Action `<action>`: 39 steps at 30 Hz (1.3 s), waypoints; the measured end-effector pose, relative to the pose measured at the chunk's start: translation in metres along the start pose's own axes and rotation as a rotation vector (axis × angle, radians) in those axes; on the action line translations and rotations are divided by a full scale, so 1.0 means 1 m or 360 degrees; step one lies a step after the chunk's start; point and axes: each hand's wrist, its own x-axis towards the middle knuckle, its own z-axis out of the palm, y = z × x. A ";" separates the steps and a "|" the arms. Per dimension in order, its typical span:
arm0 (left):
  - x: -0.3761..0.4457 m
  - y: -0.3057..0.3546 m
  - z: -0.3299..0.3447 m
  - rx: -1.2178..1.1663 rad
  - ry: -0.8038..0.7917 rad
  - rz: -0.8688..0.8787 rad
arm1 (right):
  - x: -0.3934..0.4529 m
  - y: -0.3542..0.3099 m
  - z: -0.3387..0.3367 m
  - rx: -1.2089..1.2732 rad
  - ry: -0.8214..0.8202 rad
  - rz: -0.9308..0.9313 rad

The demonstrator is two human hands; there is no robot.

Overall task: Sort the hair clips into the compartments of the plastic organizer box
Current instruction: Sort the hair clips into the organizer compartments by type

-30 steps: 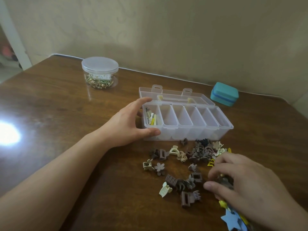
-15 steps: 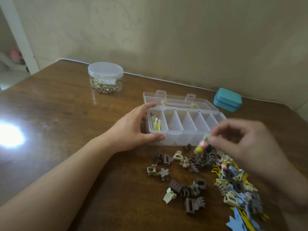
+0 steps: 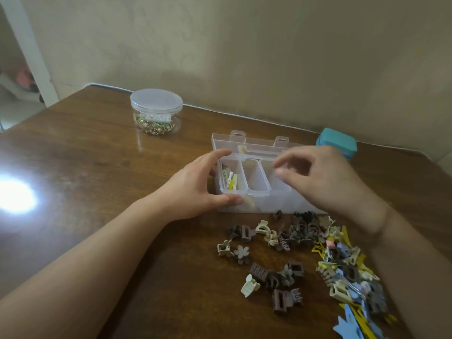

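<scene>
The clear plastic organizer box point(image 3: 256, 192) stands open at the table's middle, its lid point(image 3: 254, 143) folded back. My left hand point(image 3: 195, 187) grips its left end, thumb on the front wall. White and yellow clips point(image 3: 231, 181) lie in the leftmost compartment. My right hand point(image 3: 322, 177) hovers over the third compartment with thumb and forefinger nearly together; no clip shows between them. Brown and beige claw clips point(image 3: 300, 231) lie loose in front of the box. A colourful heap of clips point(image 3: 347, 272) lies under my right forearm.
A round clear jar point(image 3: 156, 111) of gold trinkets stands at the back left. A teal case point(image 3: 337, 143) sits behind the box by the wall. Glare marks the wooden table point(image 3: 97, 167) at the left.
My right hand rose from the pile pinching a small pink and yellow clip and moved left over the box's compartments. My left hand stayed on the box.
</scene>
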 end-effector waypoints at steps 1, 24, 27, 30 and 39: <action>0.000 0.000 0.000 0.0009 0.0001 0.0000 | -0.015 0.002 -0.010 0.0004 -0.0041 -0.0027; -0.002 -0.004 0.003 -0.0021 0.0108 0.0063 | -0.187 0.016 0.016 -0.0205 0.0508 0.0066; -0.001 -0.005 0.003 -0.0021 0.0097 0.0072 | -0.138 0.005 0.003 0.0044 0.0381 0.0084; -0.001 -0.005 0.003 -0.0014 0.0102 0.0069 | -0.069 -0.006 0.004 0.0051 0.0355 -0.0077; -0.001 -0.005 0.001 -0.0011 0.0071 0.0095 | 0.011 -0.005 0.036 -0.0440 -0.0102 -0.0131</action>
